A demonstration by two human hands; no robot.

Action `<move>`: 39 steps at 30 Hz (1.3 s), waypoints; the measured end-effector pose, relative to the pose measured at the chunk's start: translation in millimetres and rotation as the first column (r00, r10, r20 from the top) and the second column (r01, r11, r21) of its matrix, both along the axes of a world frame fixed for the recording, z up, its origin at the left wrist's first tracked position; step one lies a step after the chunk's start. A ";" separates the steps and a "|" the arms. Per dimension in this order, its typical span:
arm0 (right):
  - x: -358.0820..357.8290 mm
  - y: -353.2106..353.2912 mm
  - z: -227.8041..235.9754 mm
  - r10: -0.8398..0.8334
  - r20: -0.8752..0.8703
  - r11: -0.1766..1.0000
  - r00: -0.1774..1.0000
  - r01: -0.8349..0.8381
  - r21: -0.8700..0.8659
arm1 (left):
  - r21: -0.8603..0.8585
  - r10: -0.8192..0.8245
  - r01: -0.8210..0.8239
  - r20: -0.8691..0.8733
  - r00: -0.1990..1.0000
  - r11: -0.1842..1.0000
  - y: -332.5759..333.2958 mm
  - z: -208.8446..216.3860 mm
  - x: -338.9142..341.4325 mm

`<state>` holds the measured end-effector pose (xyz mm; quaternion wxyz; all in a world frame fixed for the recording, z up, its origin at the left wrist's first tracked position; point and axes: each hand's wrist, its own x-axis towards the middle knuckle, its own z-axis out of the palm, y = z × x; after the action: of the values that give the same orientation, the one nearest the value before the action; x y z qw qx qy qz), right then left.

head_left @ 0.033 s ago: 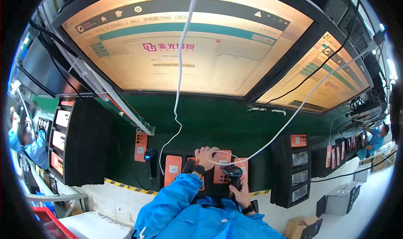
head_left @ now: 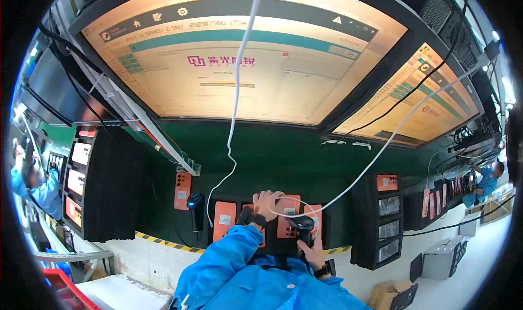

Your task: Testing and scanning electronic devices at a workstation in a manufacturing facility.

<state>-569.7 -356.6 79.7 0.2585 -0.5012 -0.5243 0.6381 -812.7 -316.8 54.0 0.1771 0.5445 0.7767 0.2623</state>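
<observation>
My left hand (head_left: 265, 205) rests palm-down over an orange phone (head_left: 261, 239). Its fingers stretch toward the screens, slightly bent and partly apart; what lies under the palm is hidden. In my right hand (head_left: 312, 254) is a black handheld barcode scanner (head_left: 301, 223), its head above the phones. Between the hands lies an orange phone (head_left: 289, 224) with a white label, and another orange phone (head_left: 316, 214) is partly behind the scanner. To the left of my left hand lies a labelled orange phone (head_left: 224, 223). A thin white cable (head_left: 348, 186) loops between both hands.
A second black scanner (head_left: 195, 212) with a blue light stands beside another orange phone (head_left: 182, 190). Black racks (head_left: 117, 184) with phones flank the green bench, with one more rack (head_left: 376, 223) at right. Large screens (head_left: 218, 92) stand behind. Another white cable (head_left: 233, 114) hangs down. Co-workers sit on both sides.
</observation>
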 end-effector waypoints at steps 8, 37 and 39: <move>-7.0 10.0 -2.2 -0.024 -0.053 1.000 0.998 0.025 0.011 | 0.027 0.035 -0.034 -0.034 0.999 0.999 3.8 -8.3 -1.2; -34.8 101.3 79.2 0.358 -0.138 0.911 0.924 -0.313 0.267 | 0.180 0.083 -0.232 0.591 0.803 0.956 -75.2 96.6 66.9; -42.2 95.8 83.5 0.455 -0.131 0.867 0.881 -0.404 0.292 | 0.182 0.058 -0.200 0.583 0.811 0.963 -77.1 97.6 65.9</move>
<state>-611.9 -260.9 163.3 0.2221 -0.2683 -0.6728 0.6527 -746.8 -394.0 151.6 0.3180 0.4031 0.6865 0.5148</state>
